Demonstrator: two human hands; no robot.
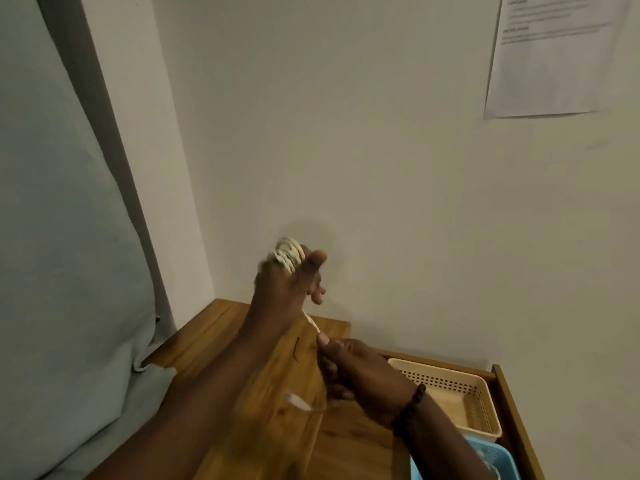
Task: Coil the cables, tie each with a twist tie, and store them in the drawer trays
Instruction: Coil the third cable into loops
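Observation:
My left hand [285,285] is raised above the wooden tabletop, with several loops of a white cable [288,255] wound around its fingers. The cable's free length runs down from that hand to my right hand [349,368], which pinches it between thumb and fingers just above the table. A blurred white end of the cable [298,401] hangs low beside my right hand. A thin dark twist tie [296,348] lies on the wood between my forearms.
A beige perforated tray [450,379] sits in the open drawer at the right, with a blue tray [498,455] in front of it. The wooden table [214,327] meets a white wall. A grey cushion fills the left side.

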